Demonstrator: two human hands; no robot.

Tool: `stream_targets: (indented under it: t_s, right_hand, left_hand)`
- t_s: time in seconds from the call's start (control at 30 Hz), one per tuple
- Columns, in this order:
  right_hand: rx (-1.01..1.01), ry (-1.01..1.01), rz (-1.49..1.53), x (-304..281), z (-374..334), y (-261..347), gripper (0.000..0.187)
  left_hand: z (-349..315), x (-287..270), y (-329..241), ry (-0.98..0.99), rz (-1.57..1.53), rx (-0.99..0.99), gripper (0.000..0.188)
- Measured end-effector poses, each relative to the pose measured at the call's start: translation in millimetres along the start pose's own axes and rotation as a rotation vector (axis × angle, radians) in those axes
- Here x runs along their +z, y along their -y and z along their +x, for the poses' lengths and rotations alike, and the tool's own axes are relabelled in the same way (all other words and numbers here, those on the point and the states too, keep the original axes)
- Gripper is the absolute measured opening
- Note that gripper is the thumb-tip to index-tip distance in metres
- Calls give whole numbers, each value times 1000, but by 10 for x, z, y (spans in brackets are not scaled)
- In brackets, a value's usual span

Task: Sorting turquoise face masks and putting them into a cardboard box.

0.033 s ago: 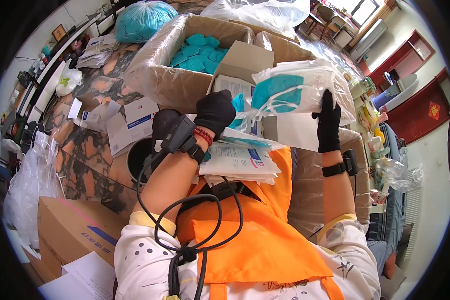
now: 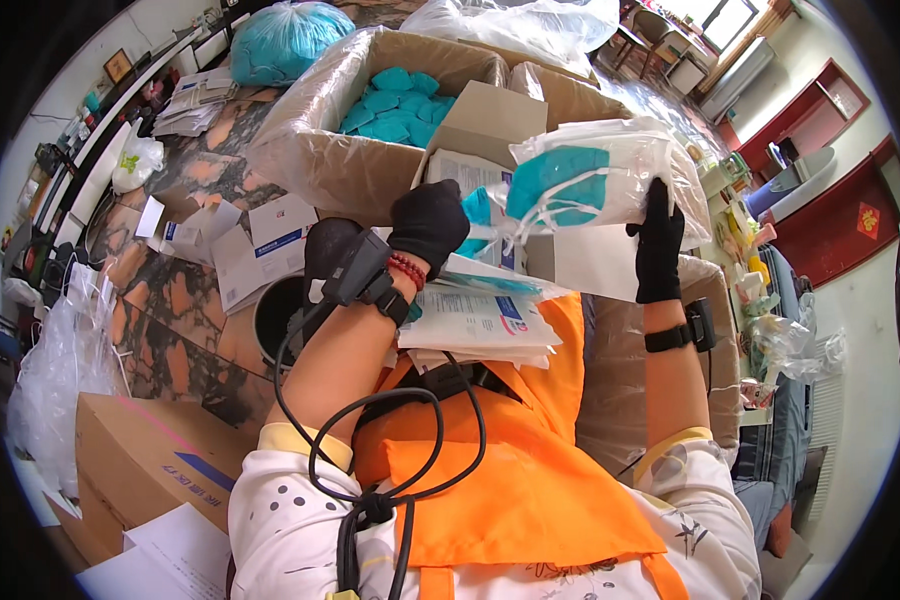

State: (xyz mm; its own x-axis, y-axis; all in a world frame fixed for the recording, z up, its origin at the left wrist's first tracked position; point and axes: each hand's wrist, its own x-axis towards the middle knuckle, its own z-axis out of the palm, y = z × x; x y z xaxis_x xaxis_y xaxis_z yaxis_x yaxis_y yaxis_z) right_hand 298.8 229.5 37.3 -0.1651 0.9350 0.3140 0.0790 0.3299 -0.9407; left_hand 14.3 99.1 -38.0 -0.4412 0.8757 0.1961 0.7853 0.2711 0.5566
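Several clear packets [image 2: 630,160]: raised in front of the person, a turquoise mask [image 2: 560,182] with white loops showing through.
Right hand [image 2: 658,240]: gloved, fingers and thumb closed on the packets' right edge.
Left hand [image 2: 428,228]: gloved, curled beside a turquoise piece [image 2: 477,210]; fingertips hidden, grip cannot be told.
Printed pouches [image 2: 470,325]: stacked below the hands.

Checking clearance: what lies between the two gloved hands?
In the head view, teal face masks, white straps and clear plastic packaging lie between the left hand and right hand.
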Motion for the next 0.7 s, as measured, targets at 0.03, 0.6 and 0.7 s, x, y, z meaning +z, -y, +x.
stream_targets:
  t_s: [0.03, 0.6, 0.7]
  right_hand:
    - [-54, -56, -7, 27, -3, 4, 46]
    - [32, -52, -17, 172, -69, -170, 48]
    - [67, -69, 5, 127, -61, -238, 48]
  left_hand:
    - [18, 24, 18, 8, 17, -49, 27]
    - [-137, -278, -270, 146, -967, 178, 41]
    - [-172, -298, -288, 143, -814, 207, 38]
